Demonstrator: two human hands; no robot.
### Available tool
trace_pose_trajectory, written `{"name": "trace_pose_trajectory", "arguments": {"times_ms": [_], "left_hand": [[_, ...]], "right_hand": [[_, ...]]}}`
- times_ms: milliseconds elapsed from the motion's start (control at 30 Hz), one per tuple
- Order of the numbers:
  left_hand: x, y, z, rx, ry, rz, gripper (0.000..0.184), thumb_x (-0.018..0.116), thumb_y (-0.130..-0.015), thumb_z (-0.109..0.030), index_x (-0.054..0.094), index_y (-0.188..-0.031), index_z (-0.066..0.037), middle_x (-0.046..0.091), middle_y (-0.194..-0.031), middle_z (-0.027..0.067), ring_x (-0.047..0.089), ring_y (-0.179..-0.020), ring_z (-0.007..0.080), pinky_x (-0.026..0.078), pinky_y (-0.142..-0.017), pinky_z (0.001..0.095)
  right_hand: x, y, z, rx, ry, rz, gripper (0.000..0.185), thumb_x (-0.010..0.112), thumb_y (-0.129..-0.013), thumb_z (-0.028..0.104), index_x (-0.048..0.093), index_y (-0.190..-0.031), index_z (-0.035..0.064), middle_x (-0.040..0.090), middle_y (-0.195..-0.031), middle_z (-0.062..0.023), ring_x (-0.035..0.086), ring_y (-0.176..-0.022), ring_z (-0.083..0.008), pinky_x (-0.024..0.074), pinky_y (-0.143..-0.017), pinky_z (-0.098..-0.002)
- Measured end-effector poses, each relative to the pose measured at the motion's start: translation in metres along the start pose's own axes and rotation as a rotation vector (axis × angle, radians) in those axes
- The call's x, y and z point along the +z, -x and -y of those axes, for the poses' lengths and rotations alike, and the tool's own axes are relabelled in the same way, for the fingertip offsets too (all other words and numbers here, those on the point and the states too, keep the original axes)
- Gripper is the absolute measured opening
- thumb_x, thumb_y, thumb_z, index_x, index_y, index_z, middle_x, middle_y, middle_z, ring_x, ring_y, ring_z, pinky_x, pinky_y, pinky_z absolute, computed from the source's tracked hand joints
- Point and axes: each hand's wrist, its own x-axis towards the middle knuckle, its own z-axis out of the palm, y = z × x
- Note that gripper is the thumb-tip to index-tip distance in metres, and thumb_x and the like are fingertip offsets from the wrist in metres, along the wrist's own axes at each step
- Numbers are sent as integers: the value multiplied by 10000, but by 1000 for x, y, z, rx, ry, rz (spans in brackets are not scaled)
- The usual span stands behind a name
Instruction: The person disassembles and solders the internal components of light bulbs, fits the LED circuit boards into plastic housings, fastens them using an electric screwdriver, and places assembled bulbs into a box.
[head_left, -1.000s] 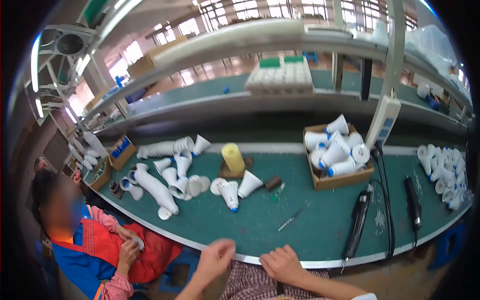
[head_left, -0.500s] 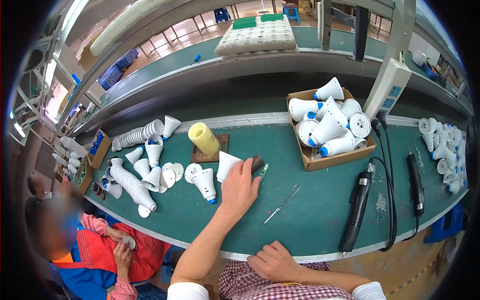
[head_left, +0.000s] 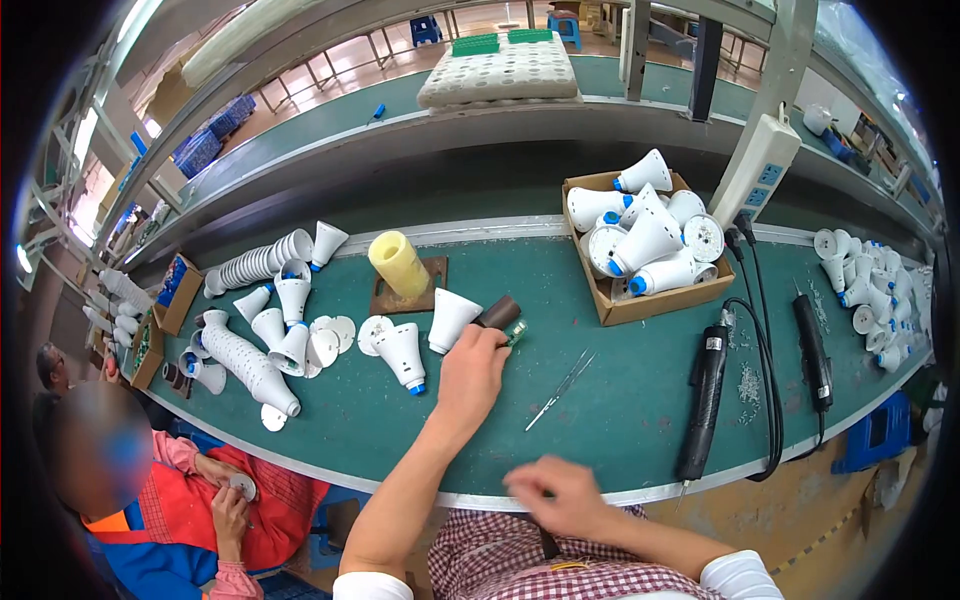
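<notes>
- The green board (head_left: 517, 331) is reached by the left hand (head_left: 474, 375) between the worktop's (head_left: 620, 400) front and back edges; whether grasped cannot be told.
- The right hand (head_left: 562, 496) is held loosely released near the front edge.

- Bright, fairly even light covers the green bench top (head_left: 620, 400), with soft, faint shadows.
- Lamp tubes (head_left: 85, 135) at the upper left burn out to plain white.
- Deep shade fills the recess beneath the shelf (head_left: 500, 112).
- Wide-lens distortion bows the bench and shelf edges; black swallows the corners.
- The right hand (head_left: 560, 495) is smeared by motion blur, while the left hand (head_left: 470, 370) looks reasonably crisp.
</notes>
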Motion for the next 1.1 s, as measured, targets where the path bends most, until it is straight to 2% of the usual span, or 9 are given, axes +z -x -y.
{"name": "trace_pose_trajectory", "arguments": {"times_ms": [67,133,167,333,533,767,833,933,1100], "left_hand": [[-8,9,-3,-39,235,-49,160,639,-759,-48,556,-891,-9,564,-799,79,587,-691,183,478,-636,277],[-17,24,-12,-353,806,-51,133,632,-773,-36,557,-864,26,596,-815,84,587,-704,127,479,-630,246],[-23,31,-18,-398,826,-19,154,639,-787,-54,550,-879,31,597,-820,62,565,-737,81,470,-633,217],[-39,52,-34,-388,880,-89,275,668,-741,8,498,-957,14,539,-814,30,535,-737,77,463,-651,186],[-64,54,-10,-432,999,-87,291,614,-797,-54,533,-1069,9,536,-817,3,501,-705,57,448,-607,189],[-66,46,-3,-436,959,5,159,604,-831,-130,610,-911,8,562,-727,-2,493,-666,53,417,-568,197],[-63,47,1,-460,1152,-20,156,614,-828,-139,614,-897,1,571,-735,-5,490,-662,51,410,-583,196],[-60,49,7,-470,1412,-47,149,616,-831,-150,615,-892,-14,581,-763,-1,487,-677,55,402,-619,197],[-52,52,14,-423,1586,-81,158,586,-853,-157,599,-928,-20,575,-835,18,482,-729,68,401,-662,202]], "right_hand": [[-16,-20,4,193,-166,-221,173,628,-769,64,590,-931,15,582,-733,-31,551,-703,-106,458,-605,-244],[-15,-51,5,172,-427,-466,229,629,-794,118,573,-987,6,576,-758,-7,525,-662,-74,441,-597,-215],[-15,-64,5,165,-425,-472,229,629,-794,118,573,-987,6,576,-758,-7,525,-662,-74,441,-597,-215],[-11,-92,-8,258,-452,-118,194,610,-829,160,618,-918,-12,587,-745,23,491,-670,-38,402,-588,-183],[2,-90,2,271,-511,-8,192,593,-846,177,638,-881,-7,583,-725,34,471,-650,-20,386,-560,-184],[1,-90,17,309,-324,159,239,581,-856,175,605,-1004,-11,592,-812,-2,506,-700,-62,426,-629,-200],[5,-90,19,437,-704,135,277,570,-862,186,571,-1068,1,602,-864,-4,537,-739,-59,445,-639,-201],[2,-90,23,579,-928,286,345,563,-863,162,497,-1157,-7,602,-930,-47,572,-782,-101,470,-666,-221],[7,-87,18,454,-881,165,436,613,-818,109,443,-1200,-14,607,-918,-73,591,-785,-126,484,-701,-237]]}}
